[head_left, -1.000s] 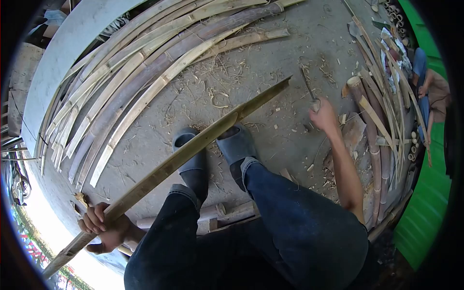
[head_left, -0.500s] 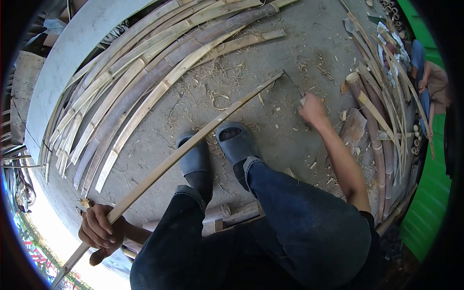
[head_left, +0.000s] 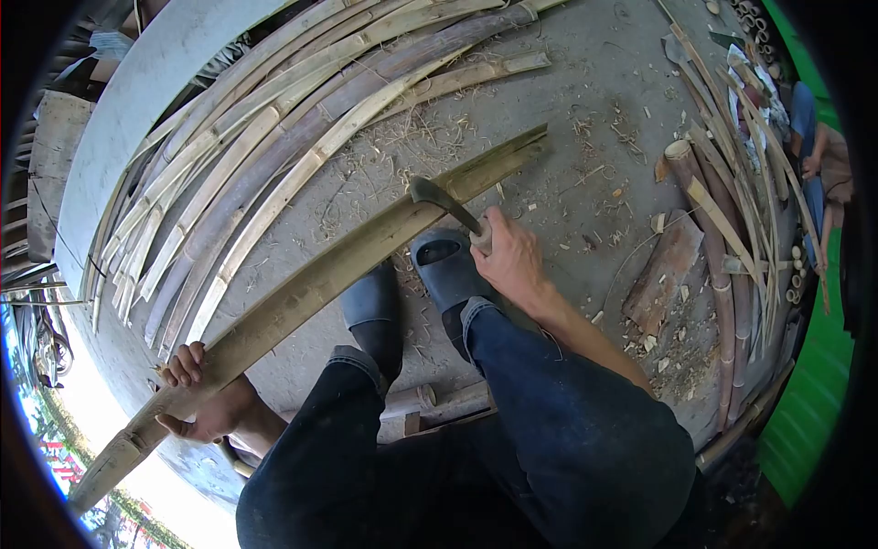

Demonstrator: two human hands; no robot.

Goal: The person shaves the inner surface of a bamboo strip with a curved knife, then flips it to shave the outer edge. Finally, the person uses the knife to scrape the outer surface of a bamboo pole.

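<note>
The left hand point(head_left: 222, 409) is gripping the bamboo point(head_left: 297, 300), seemingly light and stiff, sensibly toward one end, clear of the knife point(head_left: 455, 208) the right hand point(head_left: 512, 261) is clasping.

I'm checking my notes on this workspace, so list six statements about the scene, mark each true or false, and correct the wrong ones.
1. The left grip is around the split bamboo piece. True.
2. The right grip holds a hammer. False: it holds a tool with a curved, dark blade.
3. In this view, the blade overlaps the split bamboo piece. True.
4. The shoes are bright red. False: they are dark grey-blue.
5. Long bamboo strips lie on the floor. True.
6. The green panel stands at the left edge of the view. False: it is at the right.
</note>
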